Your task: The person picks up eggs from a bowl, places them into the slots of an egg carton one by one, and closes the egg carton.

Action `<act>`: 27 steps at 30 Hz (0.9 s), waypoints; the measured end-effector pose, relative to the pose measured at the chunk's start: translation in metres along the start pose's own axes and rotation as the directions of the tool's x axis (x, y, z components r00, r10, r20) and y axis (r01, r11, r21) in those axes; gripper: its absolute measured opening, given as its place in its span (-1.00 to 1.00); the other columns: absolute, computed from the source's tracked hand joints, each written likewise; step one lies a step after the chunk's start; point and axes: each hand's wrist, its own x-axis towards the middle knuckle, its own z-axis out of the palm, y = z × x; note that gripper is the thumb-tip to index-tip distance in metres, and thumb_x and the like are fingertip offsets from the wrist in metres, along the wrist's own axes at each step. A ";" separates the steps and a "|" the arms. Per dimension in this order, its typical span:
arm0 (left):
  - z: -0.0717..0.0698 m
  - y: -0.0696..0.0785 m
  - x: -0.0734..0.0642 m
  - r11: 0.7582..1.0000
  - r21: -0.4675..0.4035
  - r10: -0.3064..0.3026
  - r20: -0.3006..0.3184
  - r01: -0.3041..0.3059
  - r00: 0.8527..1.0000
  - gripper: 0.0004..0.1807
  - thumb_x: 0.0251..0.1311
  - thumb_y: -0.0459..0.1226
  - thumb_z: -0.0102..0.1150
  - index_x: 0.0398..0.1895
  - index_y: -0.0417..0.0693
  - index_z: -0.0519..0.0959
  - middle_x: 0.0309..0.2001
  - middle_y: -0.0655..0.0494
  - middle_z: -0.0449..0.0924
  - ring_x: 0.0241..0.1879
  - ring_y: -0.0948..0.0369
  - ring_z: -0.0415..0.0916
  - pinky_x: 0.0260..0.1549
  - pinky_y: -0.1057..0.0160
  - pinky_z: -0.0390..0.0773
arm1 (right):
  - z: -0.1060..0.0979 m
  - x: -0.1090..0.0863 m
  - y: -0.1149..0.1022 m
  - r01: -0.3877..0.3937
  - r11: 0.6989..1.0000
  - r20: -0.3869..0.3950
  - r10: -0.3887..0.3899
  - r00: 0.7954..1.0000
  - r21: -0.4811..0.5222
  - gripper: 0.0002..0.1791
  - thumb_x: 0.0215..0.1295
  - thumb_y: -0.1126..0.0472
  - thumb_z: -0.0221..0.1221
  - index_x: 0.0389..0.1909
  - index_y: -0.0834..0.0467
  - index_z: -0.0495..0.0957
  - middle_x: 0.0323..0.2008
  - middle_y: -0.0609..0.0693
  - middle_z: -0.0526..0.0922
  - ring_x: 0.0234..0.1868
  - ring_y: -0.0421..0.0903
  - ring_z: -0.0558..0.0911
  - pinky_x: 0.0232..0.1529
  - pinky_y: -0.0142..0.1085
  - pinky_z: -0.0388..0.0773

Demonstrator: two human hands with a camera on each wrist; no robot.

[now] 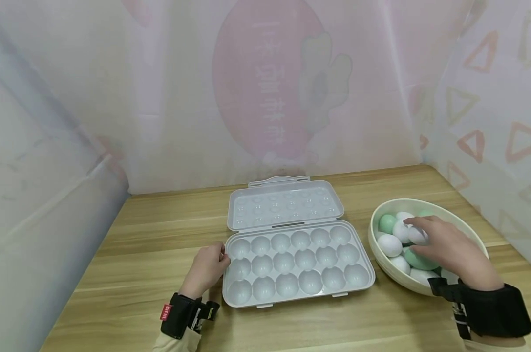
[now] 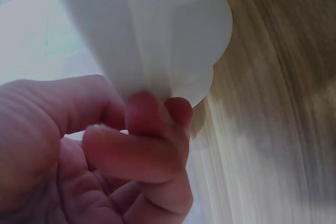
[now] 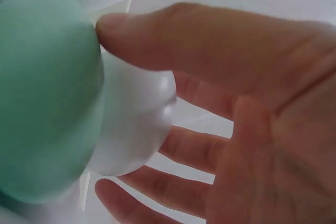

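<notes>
A white egg box (image 1: 299, 264) lies on the table with its lid (image 1: 285, 205) folded back, the rows of round cups bare. Its left edge is pinched between thumb and fingers of my left hand (image 1: 206, 269); in the left wrist view the box's pale side (image 2: 152, 30) rises from the curled fingertips. Over a cream bowl (image 1: 379, 264) of white and green eggs is my right hand (image 1: 452, 247), its thumb and fingers around a white egg (image 1: 418, 235). A larger green egg (image 3: 50, 93) sits beside the thumb, partly covering the white egg (image 3: 137, 114) in the right wrist view.
The wooden table (image 1: 159, 230) extends to both sides of the egg box. Pale printed cloth (image 1: 173, 98) hangs behind it and along both sides. The bowl stands right of the box, near the right-hand cloth.
</notes>
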 end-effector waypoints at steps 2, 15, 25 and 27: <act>0.000 0.000 0.000 1.000 0.008 0.001 0.000 -0.001 1.000 -0.96 0.21 -0.47 0.05 -0.40 -0.30 0.48 -0.62 0.08 0.37 -0.66 0.24 0.32 -0.72 0.33 0.34 | 0.001 -0.001 0.001 0.006 1.000 -0.006 -0.006 1.000 0.005 -0.43 -0.01 0.30 0.33 0.08 0.38 0.48 -0.03 0.47 0.47 -0.05 0.35 0.48 -0.15 0.14 0.45; -0.001 0.001 0.000 1.000 0.014 -0.001 0.004 0.000 1.000 -0.95 0.20 -0.48 0.06 -0.41 -0.29 0.46 -0.62 0.08 0.35 -0.64 0.23 0.30 -0.70 0.33 0.32 | -0.001 0.000 0.000 0.007 1.000 -0.033 -0.007 0.999 -0.029 -0.53 -0.01 0.41 0.19 0.02 0.39 0.50 -0.08 0.42 0.52 -0.10 0.27 0.51 -0.21 0.08 0.45; -0.001 0.001 0.000 1.000 0.016 -0.017 0.014 0.017 1.000 -0.96 0.21 -0.47 0.05 -0.38 -0.30 0.48 -0.61 0.07 0.33 -0.63 0.22 0.29 -0.69 0.33 0.31 | -0.004 0.002 -0.010 0.016 0.999 -0.070 -0.020 0.997 -0.052 -0.55 0.14 0.36 0.19 0.09 0.38 0.48 -0.07 0.43 0.52 -0.07 0.33 0.52 -0.21 0.13 0.47; -0.001 0.001 0.000 1.000 0.015 -0.016 0.011 0.016 1.000 -0.96 0.21 -0.47 0.05 -0.38 -0.30 0.48 -0.62 0.08 0.33 -0.64 0.22 0.29 -0.70 0.33 0.30 | -0.004 0.003 -0.012 0.005 0.998 -0.057 -0.008 0.998 -0.055 -0.54 0.15 0.36 0.19 0.11 0.37 0.47 -0.04 0.44 0.50 -0.07 0.33 0.52 -0.23 0.13 0.47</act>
